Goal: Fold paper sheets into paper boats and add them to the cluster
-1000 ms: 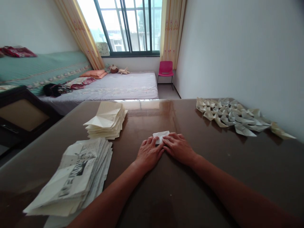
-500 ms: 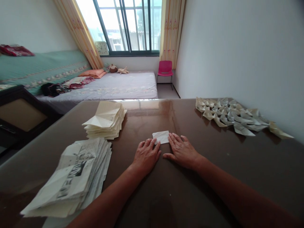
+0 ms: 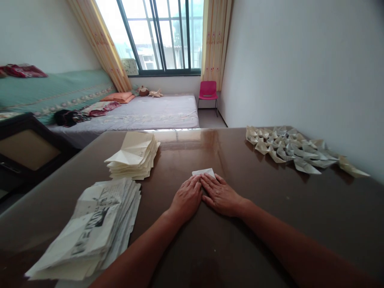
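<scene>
A small folded piece of white paper (image 3: 204,171) lies on the brown table (image 3: 240,240), its near part covered by my fingers. My left hand (image 3: 186,197) rests flat on the paper's left and near side, fingers stretched out. From the right, my right hand (image 3: 220,195) lies flat with its fingertips over the paper's near edge, touching the left hand's fingers. Neither hand grips anything. Over to the left are a stack of cream paper sheets (image 3: 135,154) and, closer, a stack of printed newspaper sheets (image 3: 90,228).
Several folded paper boats (image 3: 288,148) stand in rows at the table's far right, close to the white wall (image 3: 300,60). Beyond the table are a bed (image 3: 168,110), a pink chair (image 3: 208,90) and a window. A dark cabinet (image 3: 30,140) stands at left.
My right hand has slid left onto the paper and now meets my left hand. Less of the paper shows. The camera view has tipped up slightly.
</scene>
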A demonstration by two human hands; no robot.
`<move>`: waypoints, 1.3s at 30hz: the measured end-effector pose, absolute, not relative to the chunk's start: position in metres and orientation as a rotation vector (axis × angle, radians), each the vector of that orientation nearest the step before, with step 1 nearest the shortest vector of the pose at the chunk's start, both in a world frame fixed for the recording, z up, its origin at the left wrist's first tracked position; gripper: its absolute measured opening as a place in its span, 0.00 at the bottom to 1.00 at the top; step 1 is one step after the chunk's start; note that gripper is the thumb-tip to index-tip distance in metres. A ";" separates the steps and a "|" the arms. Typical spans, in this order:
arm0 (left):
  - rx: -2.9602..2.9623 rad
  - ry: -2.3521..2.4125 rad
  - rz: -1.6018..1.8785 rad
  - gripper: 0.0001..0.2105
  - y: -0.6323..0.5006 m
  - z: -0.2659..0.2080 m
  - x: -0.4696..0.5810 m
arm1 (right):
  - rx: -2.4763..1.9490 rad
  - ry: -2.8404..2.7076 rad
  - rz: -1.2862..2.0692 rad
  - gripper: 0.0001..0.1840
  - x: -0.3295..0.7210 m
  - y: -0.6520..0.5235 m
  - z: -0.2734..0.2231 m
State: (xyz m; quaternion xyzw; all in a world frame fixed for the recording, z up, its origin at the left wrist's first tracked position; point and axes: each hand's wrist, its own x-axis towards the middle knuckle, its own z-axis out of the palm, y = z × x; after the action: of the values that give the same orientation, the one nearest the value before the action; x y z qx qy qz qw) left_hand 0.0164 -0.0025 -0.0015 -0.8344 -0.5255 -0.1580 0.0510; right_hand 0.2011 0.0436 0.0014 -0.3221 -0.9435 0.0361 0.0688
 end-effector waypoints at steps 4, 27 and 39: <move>-2.555 -1.671 -0.448 0.22 0.001 -0.005 0.013 | -0.999 -2.822 0.133 0.39 0.200 0.046 0.001; -2.536 -1.671 -0.383 0.20 -0.001 0.003 0.010 | -1.109 -2.765 0.095 0.35 0.211 0.055 0.001; -2.533 -1.731 -0.665 0.13 0.004 0.007 0.004 | -1.251 -2.305 0.362 0.19 0.218 0.076 -0.003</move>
State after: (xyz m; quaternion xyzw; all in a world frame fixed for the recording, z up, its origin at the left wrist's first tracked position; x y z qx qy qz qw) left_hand 0.0036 0.0036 0.0069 -0.8070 -0.5513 -0.2118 0.0012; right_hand 0.2182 0.0759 -0.0030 -0.4582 -0.8443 0.1325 0.2444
